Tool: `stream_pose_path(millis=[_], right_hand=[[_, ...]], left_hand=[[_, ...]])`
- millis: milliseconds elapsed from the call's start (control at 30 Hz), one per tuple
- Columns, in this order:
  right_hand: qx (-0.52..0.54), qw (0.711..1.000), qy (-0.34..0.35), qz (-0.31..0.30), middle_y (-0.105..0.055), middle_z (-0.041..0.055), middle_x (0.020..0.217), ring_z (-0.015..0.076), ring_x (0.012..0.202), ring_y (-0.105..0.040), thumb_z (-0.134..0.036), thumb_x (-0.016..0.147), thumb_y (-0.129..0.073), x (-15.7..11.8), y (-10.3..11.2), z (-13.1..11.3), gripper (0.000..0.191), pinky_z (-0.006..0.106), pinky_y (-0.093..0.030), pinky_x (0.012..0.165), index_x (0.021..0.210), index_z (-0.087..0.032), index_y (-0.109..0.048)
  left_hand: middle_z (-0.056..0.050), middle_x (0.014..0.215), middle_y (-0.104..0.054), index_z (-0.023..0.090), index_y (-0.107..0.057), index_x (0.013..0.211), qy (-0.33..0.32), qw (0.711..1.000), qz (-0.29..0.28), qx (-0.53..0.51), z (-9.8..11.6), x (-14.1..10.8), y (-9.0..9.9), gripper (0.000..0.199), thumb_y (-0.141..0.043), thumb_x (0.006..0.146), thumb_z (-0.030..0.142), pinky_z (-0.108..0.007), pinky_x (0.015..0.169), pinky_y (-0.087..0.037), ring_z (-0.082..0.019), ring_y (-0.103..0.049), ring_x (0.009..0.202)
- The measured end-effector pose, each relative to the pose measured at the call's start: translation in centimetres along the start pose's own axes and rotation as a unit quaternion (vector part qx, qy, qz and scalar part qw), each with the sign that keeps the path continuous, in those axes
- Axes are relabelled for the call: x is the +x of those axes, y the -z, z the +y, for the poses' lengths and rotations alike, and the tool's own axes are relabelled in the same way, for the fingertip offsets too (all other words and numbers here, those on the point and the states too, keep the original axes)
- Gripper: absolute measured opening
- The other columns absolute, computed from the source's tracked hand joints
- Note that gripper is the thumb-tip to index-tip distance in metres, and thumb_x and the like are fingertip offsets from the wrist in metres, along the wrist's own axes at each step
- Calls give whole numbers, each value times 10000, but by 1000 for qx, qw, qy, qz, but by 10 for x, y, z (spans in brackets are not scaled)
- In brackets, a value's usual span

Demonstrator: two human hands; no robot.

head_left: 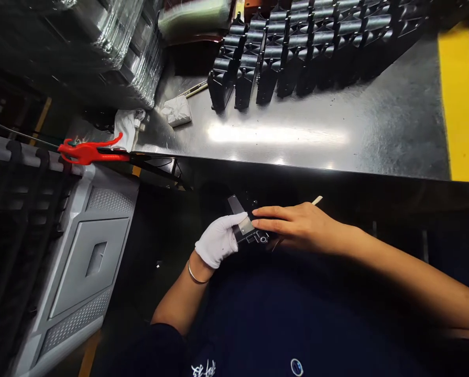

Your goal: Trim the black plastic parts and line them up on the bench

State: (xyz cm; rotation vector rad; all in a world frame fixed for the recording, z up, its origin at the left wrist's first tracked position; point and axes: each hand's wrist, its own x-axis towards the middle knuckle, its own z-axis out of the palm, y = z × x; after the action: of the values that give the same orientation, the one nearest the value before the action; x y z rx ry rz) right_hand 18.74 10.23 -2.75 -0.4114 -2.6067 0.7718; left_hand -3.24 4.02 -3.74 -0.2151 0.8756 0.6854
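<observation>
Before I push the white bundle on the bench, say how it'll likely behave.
The white bundle looks crumpled, so probably soft and light. Its blocky shape should resist rolling, though the glossy bench may let it slide.

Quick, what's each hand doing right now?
Left hand: gloved, closed on a small dark part.
Right hand: bare, fingers extended at that part; pale stick behind, grip on it unclear.

no text reads clearly (white characters [203, 368] on shirt [265, 314] included).

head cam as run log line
left hand: gloved, holds dark part; right hand: bare, at part, pale stick protruding; bench: black units
</observation>
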Motion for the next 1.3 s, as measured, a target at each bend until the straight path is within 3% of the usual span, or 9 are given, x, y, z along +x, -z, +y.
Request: stream_pose_path(millis=[133, 267, 367, 500, 667, 833, 1067, 1200, 1300], right_hand=[[61, 995, 14, 82, -709, 104, 1087, 173, 880, -707, -433, 828, -676, 9, -5, -1, 508, 218, -558, 670, 1258, -188, -557], [75, 974, -79, 200, -737, 68, 840, 149, 672, -684, -406, 778, -734, 12, -18, -4, 497, 221, -543, 601, 1193, -164, -606], [107, 963, -135, 206, -738, 82, 910, 165, 732, -692, -428, 824, -680, 10, -26, -8, 441, 246, -556, 655, 1179, -173, -621], [180, 950, -208, 146, -705, 55, 848, 152, 706, -663, -472, 917, -519, 5, -20, -13, 367, 256, -539, 631, 1122, -191, -638], [135, 940, -307, 58, -688, 61, 889, 175, 753, -655, -408, 961, -417, 0, -11, -17, 335, 301, -532, 672, 1135, -182, -591], [175, 952, -243, 59, -699, 78, 952, 176, 854, -669, -323, 985, -387, -7, -23, -16, 310, 288, -542, 763, 1088, -180, -643], [211, 944, -249, 48, -574, 17, 711, 114, 625, -548, -344, 983, -401, -14, -20, -26, 381, 233, -471, 583, 1230, -170, -635], [301, 905, -297, 41, -574, 23, 730, 127, 650, -539, -426, 916, -520, -13, -15, -28, 403, 254, -461, 596, 1194, -171, -660], [421, 800, -421, 80, -527, -3, 647, 109, 570, -485, -530, 847, -581, -14, -26, -28, 455, 239, -413, 522, 1086, -159, -692]], left_hand=[[-5, 481, -596, 101, -686, 836, -69, 978, -79, 180, -6, -4, 14, 355, -536, 890, 418, -175, 356, -370, -77, -463, 328], [-29, 762, -705, 167, -720, 908, -348, 836, 48, 421, -10, -9, 17, 290, -720, 756, 414, -209, 624, -473, -123, -601, 654], [-32, 860, -692, 173, -704, 865, -398, 773, 134, 476, -10, -6, 14, 299, -632, 821, 461, -239, 739, -459, -149, -583, 789], [6, 689, -605, 164, -642, 750, -388, 782, 197, 447, -7, -5, 11, 402, -575, 826, 553, -222, 613, -424, -119, -503, 650], [15, 587, -560, 152, -634, 643, -325, 817, 139, 456, -8, -10, 3, 415, -698, 702, 558, -223, 537, -386, -105, -467, 561], [10, 592, -560, 146, -636, 637, -302, 832, 106, 454, -9, -11, 0, 428, -704, 685, 565, -225, 537, -385, -99, -462, 557], [21, 561, -525, 143, -617, 621, -286, 834, 87, 463, -9, -11, -1, 479, -691, 671, 614, -225, 526, -373, -89, -429, 536], [15, 565, -532, 146, -614, 604, -291, 837, 94, 453, -9, -12, -3, 515, -695, 635, 653, -231, 533, -387, -96, -437, 545], [14, 564, -539, 148, -619, 605, -297, 841, 95, 442, -9, -13, -3, 508, -696, 640, 648, -230, 537, -392, -96, -443, 543]])
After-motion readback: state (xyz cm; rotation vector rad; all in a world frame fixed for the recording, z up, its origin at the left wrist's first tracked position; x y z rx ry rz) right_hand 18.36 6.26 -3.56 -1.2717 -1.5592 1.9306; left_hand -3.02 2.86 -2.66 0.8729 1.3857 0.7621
